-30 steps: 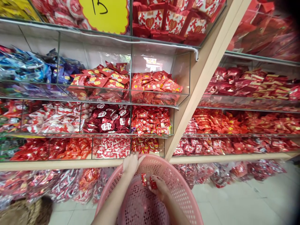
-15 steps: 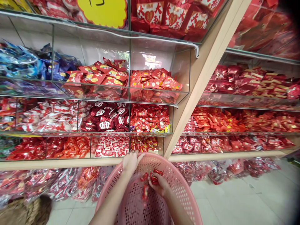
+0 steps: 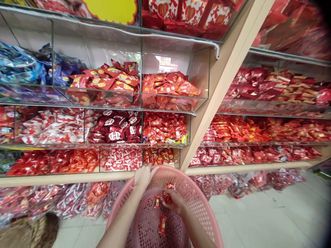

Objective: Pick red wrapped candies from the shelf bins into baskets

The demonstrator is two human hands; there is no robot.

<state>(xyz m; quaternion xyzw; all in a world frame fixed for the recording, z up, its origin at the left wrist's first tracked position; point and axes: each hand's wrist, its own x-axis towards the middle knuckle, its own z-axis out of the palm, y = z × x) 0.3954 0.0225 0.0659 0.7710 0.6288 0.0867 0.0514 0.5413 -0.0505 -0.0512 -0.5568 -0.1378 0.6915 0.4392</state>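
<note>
My left hand [image 3: 143, 175] is closed over the far rim of a round pink plastic basket [image 3: 204, 206] with holes in its wall. Inside the basket, my right hand [image 3: 176, 203] has its fingers bent around red-wrapped candy [image 3: 167, 197]; how many pieces it holds is partly hidden. Close to those fingers are a small red candy [image 3: 157, 201] on the left and another red candy [image 3: 170, 186] above. Lower down, a longer red candy [image 3: 162, 224] shows against the basket's bottom.
Glass-fronted shelves hold red packets with orange pictures [image 3: 111, 81], dark red packets [image 3: 116, 127], small red-and-white candies [image 3: 124, 159] and blue packets [image 3: 20, 65]. A slanting wooden post [image 3: 222, 93] divides them. Clear bags of sweets [image 3: 69, 201] stand below; a brown sack [image 3: 23, 232] is at lower left.
The candies in the basket have shifted a little; the longer one is lower and sharper. My right hand stays in the basket, the left on its rim. The view has tilted slightly.
</note>
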